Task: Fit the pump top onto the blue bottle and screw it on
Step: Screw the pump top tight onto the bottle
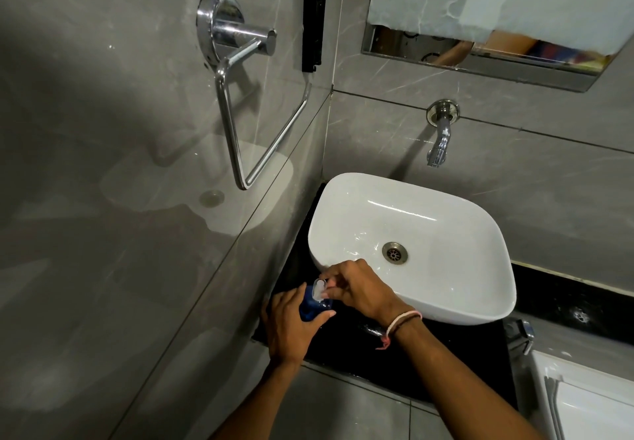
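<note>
A blue bottle [310, 306] stands on the black counter [343, 343] at the left front corner of the basin. My left hand [291, 326] wraps around its body from the left and hides most of it. A clear white pump top [319, 288] sits at the bottle's neck. My right hand [356, 288] pinches the pump top from the right, fingers curled over it. Whether the pump top is seated on the threads is hidden by the fingers.
A white basin [429, 220] with a metal drain [394, 252] sits on the counter just right of the hands. A chrome tap [439, 137] juts from the grey tiled wall above it. A chrome towel ring [247, 103] hangs on the left wall.
</note>
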